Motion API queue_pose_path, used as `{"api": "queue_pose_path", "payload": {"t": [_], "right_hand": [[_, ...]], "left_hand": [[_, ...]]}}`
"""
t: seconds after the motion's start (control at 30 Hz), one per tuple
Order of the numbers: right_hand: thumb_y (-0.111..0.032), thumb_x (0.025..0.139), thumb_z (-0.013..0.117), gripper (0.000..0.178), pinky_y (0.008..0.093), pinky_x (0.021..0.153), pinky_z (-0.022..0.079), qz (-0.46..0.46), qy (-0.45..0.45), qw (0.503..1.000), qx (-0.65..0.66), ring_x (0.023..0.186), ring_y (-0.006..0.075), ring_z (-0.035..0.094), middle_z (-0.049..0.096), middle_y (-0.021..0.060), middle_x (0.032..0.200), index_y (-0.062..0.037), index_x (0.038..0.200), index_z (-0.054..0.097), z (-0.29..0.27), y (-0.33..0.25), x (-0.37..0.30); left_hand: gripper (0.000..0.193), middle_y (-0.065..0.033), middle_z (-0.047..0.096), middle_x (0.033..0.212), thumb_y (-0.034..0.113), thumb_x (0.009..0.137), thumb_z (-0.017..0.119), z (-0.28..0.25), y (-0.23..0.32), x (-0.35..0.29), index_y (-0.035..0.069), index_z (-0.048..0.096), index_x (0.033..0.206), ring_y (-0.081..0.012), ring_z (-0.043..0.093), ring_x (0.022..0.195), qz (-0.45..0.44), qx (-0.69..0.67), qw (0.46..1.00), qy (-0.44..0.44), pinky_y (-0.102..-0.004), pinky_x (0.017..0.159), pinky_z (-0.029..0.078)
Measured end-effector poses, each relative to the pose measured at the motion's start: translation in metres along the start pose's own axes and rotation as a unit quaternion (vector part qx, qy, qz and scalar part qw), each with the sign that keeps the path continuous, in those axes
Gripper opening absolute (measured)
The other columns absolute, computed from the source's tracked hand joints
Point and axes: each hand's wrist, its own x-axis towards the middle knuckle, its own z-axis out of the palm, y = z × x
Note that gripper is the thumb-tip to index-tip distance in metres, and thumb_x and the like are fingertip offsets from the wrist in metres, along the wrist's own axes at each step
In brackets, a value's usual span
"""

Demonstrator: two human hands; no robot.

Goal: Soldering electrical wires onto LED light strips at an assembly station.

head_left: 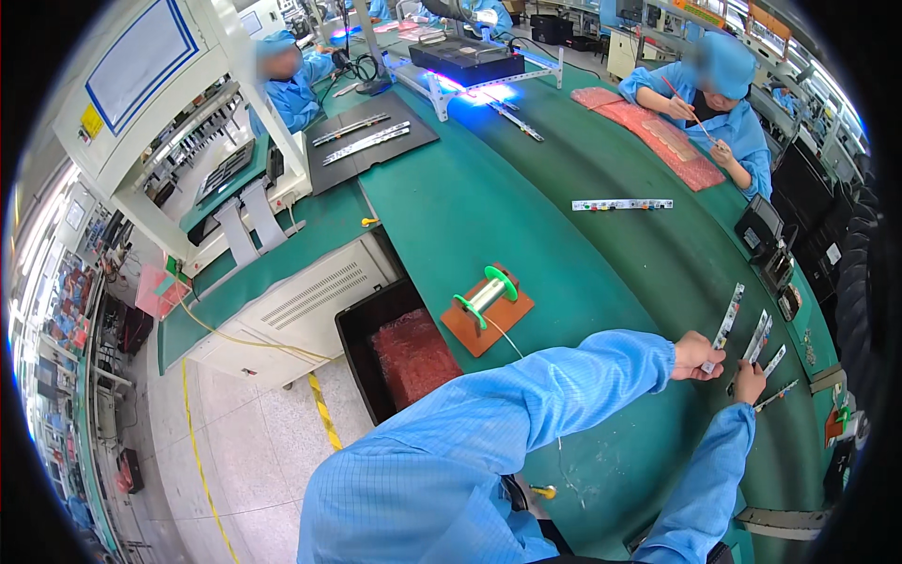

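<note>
My left hand (697, 357) is closed on the near end of a narrow white circuit board strip (729, 318), which points away from me over the dark green belt (620, 244). Just right of it, my right hand (749, 382) has its fingers closed around the near end of another circuit board strip (756, 336). A further strip (776, 360) stands close beside the right hand, and a thinner one (777, 395) lies to its right. Farther up the belt rests a single strip with small coloured parts (622, 204). My fingertips are partly hidden.
A wire spool with green ends (487, 296) sits on a brown board (465, 329). Left of it stands a black bin (352, 329) holding pink wrap. Strips lie on a black mat (376, 155). Across the belt a co-worker (723, 94) works over pink bubble wrap (648, 136).
</note>
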Motion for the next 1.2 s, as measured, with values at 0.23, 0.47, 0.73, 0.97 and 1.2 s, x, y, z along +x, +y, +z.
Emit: {"api": "queue_pose_path", "payload": {"t": [0.23,0.47,0.73,0.97,1.2], "right_hand": [[-0.009,0.081,0.061,0.053,0.0239,0.058,0.041,-0.053,-0.01,0.959,0.278,0.067,0.0077,0.05,0.058,0.0022,0.081,0.0087,0.128,0.045,0.005,-0.052,-0.159],[-0.016,0.092,0.057,0.046,0.0203,0.048,0.034,-0.079,0.077,0.931,0.348,0.061,0.0036,0.046,0.056,0.001,0.078,0.0074,0.13,0.042,0.034,-0.028,-0.252],[-0.014,0.094,0.054,0.044,0.0234,0.062,0.045,-0.083,0.118,0.923,0.358,0.076,0.0103,0.056,0.061,0.0078,0.093,0.0068,0.13,0.042,0.052,-0.02,-0.289],[-0.018,0.093,0.054,0.044,0.0239,0.057,0.044,0.029,0.075,0.896,0.438,0.067,0.0102,0.054,0.063,0.0094,0.096,0.0026,0.13,0.042,0.034,-0.012,-0.304],[-0.025,0.093,0.054,0.046,0.0239,0.049,0.038,0.058,0.058,0.864,0.496,0.054,0.0107,0.049,0.065,0.0133,0.097,-0.0011,0.131,0.041,0.025,-0.017,-0.327]], "left_hand": [[0.018,-0.0075,0.062,0.075,0.01,0.08,0.069,0.02,-0.02,-0.079,0.0,0.055,0.085,-0.0132,0.061,0.065,0.115,0.142,0.982,0.05,-0.0277,0.053,0.049],[0.017,-0.0066,0.062,0.074,0.003,0.076,0.07,0.011,-0.058,-0.148,0.0,0.054,0.082,-0.0103,0.059,0.065,0.148,0.158,0.975,0.037,-0.0248,0.054,0.046],[0.021,-0.0069,0.062,0.073,0.003,0.072,0.073,0.003,-0.082,-0.173,0.0,0.053,0.079,-0.009,0.058,0.064,0.167,0.18,0.967,0.063,-0.024,0.054,0.046],[0.022,-0.0074,0.063,0.074,0.002,0.068,0.075,-0.01,-0.086,-0.175,-0.002,0.056,0.078,-0.0109,0.058,0.065,0.16,0.217,0.962,0.047,-0.0259,0.056,0.047],[0.023,-0.0122,0.067,0.088,0.002,0.072,0.074,-0.075,0.009,-0.191,-0.004,0.061,0.09,-0.0149,0.063,0.078,-0.011,0.343,0.937,-0.069,-0.0285,0.068,0.052]]}}
